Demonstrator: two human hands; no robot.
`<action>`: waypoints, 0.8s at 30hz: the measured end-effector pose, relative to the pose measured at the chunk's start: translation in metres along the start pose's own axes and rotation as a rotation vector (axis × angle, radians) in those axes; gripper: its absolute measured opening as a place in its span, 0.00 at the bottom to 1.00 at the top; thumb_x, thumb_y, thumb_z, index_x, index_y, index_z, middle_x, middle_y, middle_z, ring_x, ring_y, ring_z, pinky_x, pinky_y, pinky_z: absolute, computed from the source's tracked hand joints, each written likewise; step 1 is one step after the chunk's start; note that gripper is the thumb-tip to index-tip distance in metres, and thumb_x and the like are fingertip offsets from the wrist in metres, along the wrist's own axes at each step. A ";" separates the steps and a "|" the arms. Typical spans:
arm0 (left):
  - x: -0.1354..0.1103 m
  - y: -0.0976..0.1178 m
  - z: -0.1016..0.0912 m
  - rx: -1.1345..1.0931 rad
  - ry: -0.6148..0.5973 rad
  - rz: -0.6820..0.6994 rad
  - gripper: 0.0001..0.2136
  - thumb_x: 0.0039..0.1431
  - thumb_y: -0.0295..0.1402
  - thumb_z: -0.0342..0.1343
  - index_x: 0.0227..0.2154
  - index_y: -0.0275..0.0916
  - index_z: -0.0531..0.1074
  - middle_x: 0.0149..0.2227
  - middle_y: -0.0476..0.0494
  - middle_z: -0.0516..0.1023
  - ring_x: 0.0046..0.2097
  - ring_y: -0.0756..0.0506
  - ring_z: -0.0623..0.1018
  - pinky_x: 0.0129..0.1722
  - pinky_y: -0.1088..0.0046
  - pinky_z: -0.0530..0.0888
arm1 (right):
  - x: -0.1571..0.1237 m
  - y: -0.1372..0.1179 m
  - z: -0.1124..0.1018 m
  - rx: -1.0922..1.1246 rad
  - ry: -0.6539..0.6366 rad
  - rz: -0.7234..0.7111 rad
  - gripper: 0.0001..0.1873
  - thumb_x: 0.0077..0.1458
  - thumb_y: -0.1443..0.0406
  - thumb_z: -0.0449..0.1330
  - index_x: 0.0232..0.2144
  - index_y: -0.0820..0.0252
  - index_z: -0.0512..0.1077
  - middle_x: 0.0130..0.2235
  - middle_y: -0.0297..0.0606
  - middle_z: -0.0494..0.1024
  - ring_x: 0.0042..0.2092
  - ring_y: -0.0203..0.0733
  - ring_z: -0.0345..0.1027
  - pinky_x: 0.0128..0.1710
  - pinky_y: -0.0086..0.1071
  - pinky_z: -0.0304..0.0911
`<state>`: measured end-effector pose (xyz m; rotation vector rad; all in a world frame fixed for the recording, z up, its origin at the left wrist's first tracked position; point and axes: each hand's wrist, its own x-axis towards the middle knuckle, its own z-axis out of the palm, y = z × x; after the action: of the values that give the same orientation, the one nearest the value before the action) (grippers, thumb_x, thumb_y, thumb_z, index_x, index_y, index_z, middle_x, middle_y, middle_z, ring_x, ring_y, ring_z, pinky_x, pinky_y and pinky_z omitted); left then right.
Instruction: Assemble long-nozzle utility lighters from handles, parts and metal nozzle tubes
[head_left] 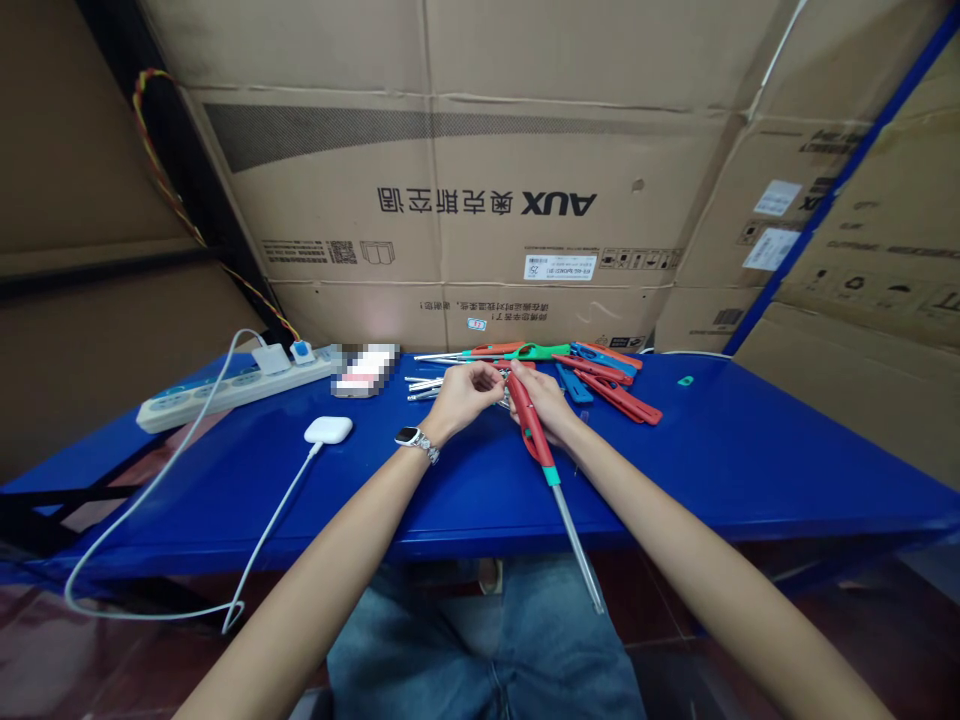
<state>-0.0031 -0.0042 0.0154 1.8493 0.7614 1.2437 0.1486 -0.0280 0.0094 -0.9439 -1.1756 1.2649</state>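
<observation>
A long-nosed lighter with a red body (529,420), a turquoise collar and a metal tube is held over the table's front edge, the tube slanting down toward my lap. Wrapped round its handle end is my right hand (546,402). My left hand (469,393), with a watch (416,440) on its wrist, is closed in a pinch beside that end; whatever lies between its fingertips is too small to make out. Behind both hands are metal tubes (424,388), a green lighter body (536,351), and red handle shells (619,398) and blue ones (574,384).
On the blue table (720,450) lie a white earbud case (328,430) on a cable, a power strip (232,385) with plugs, a blurred-out box-like item (365,370) and a small green piece (685,380). Cardboard (480,150) walls the back and sides.
</observation>
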 end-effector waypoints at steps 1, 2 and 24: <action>0.000 0.000 0.000 0.008 0.001 0.003 0.07 0.48 0.33 0.62 0.27 0.34 0.73 0.27 0.46 0.77 0.29 0.50 0.76 0.32 0.74 0.73 | 0.000 0.000 0.000 -0.002 0.008 0.005 0.28 0.45 0.40 0.64 0.25 0.58 0.67 0.14 0.29 0.68 0.14 0.32 0.60 0.13 0.26 0.59; 0.000 0.000 -0.001 0.014 0.001 0.008 0.07 0.49 0.34 0.62 0.27 0.34 0.73 0.28 0.46 0.78 0.29 0.50 0.76 0.33 0.74 0.74 | 0.000 -0.001 -0.001 -0.004 0.013 0.007 0.28 0.46 0.40 0.64 0.25 0.58 0.67 0.15 0.29 0.69 0.14 0.32 0.60 0.13 0.26 0.59; 0.000 -0.002 -0.001 0.032 -0.041 0.023 0.10 0.52 0.39 0.61 0.28 0.34 0.75 0.29 0.44 0.79 0.31 0.48 0.77 0.34 0.72 0.74 | -0.003 0.000 -0.002 -0.061 -0.008 -0.017 0.28 0.45 0.40 0.64 0.22 0.58 0.66 0.15 0.30 0.70 0.14 0.32 0.61 0.13 0.26 0.58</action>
<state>-0.0044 -0.0029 0.0142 1.9084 0.7437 1.2109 0.1512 -0.0305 0.0086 -0.9726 -1.2326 1.2263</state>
